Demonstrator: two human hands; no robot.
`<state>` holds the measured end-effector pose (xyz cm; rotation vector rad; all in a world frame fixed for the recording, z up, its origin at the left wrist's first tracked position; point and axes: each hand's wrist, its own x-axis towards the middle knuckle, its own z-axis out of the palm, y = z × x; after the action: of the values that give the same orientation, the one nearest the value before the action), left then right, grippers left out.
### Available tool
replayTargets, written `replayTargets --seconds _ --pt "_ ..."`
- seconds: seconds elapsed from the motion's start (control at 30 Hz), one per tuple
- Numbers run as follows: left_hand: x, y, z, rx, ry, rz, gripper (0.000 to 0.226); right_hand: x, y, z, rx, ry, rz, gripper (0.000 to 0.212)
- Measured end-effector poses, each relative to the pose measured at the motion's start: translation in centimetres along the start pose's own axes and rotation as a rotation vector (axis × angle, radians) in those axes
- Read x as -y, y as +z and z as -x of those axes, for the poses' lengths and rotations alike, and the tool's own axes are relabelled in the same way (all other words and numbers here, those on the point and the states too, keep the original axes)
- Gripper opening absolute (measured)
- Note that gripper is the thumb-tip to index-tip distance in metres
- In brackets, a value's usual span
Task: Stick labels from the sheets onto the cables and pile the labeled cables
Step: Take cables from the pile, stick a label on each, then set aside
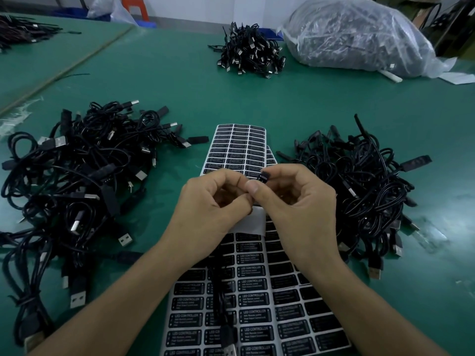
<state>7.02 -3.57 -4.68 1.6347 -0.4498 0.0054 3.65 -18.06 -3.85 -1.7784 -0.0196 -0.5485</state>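
Observation:
My left hand [213, 201] and my right hand [298, 201] meet above the label sheets [257, 291], fingers curled. Between my right thumb and forefinger sits a small black controller block [262, 178] of a cable. That cable [221, 304] hangs down from under my hands and ends in a USB plug near the bottom edge. My left fingers pinch at the same spot; what they hold is hidden. A second sheet of black labels [236, 147] lies farther away. One pile of black cables [77, 181] lies at the left and another pile [359, 191] at the right.
The green table [167, 78] carries a third heap of cables [249, 52] at the back centre. A large clear plastic bag [359, 34] full of cables lies at the back right. More cables [20, 29] rest at the far left.

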Motion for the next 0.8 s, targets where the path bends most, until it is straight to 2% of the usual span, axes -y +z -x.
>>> replayTargets --seconds 0.1,0.23,0.33,0.4,0.5,0.67,0.8 --pt "0.0 0.1 0.0 0.008 0.037 -0.022 0.003 0.0 0.0 -0.1 0.018 -0.02 -0.034 0.01" --pt "0.3 0.1 0.0 0.011 0.105 -0.078 0.018 0.1 0.0 -0.1 0.042 -0.052 -0.023 0.01" --pt "0.5 0.2 0.0 -0.011 0.121 -0.132 0.013 0.2 0.0 0.0 0.024 -0.061 -0.008 0.01" --pt "0.4 0.1 0.0 -0.016 0.152 -0.195 0.006 0.2 0.0 0.1 -0.005 -0.067 -0.002 0.018" --pt "0.3 -0.2 -0.2 -0.093 0.22 -0.284 0.015 0.3 0.2 0.3 -0.009 -0.061 0.02 0.028" --pt "0.1 -1.2 -0.6 -0.273 0.231 -0.084 0.008 0.4 0.5 1.1 0.191 -0.096 0.311 0.055" --pt "-0.2 -1.5 -0.7 -0.351 0.11 0.219 0.01 0.8 0.5 1.3 0.298 -0.106 0.468 0.052"
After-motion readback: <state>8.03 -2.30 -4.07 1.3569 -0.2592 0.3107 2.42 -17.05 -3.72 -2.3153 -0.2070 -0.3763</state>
